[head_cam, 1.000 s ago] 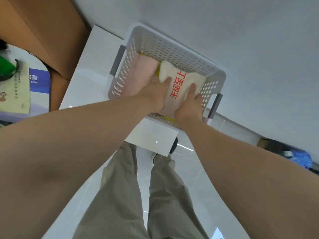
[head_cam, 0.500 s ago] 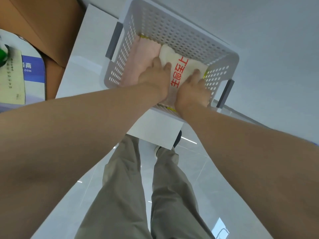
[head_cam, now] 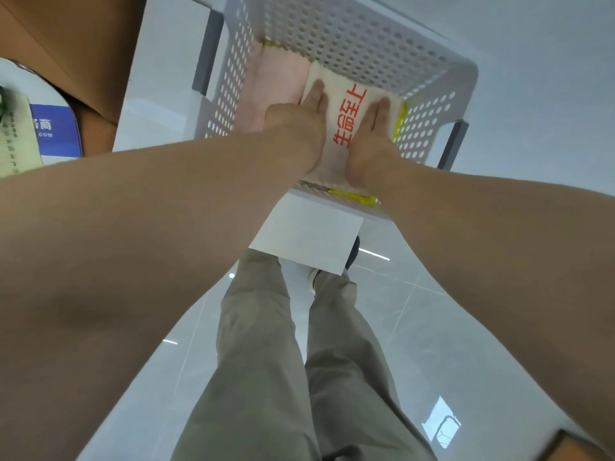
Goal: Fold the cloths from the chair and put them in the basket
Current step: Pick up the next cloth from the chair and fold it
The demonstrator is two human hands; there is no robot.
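A white perforated basket [head_cam: 349,31] with grey handles stands on a white table [head_cam: 159,78]. Inside it lies a folded cream cloth [head_cam: 346,108] with red characters, beside a folded pink cloth [head_cam: 276,84]. A yellow cloth [head_cam: 352,196] peeks out beneath them. My left hand [head_cam: 299,121] presses flat on the cream cloth's left side, fingers straight. My right hand [head_cam: 372,134] presses flat on its right side. The chair is out of view.
A brown cardboard box [head_cam: 66,38] stands at the upper left, with a blue-and-white printed sheet [head_cam: 50,131] beside it. Below the table edge are my legs in khaki trousers [head_cam: 283,361] and a glossy grey tiled floor [head_cam: 449,344].
Both hands have slid deeper into the basket and flattened onto the cream cloth. The view has moved closer to the basket.
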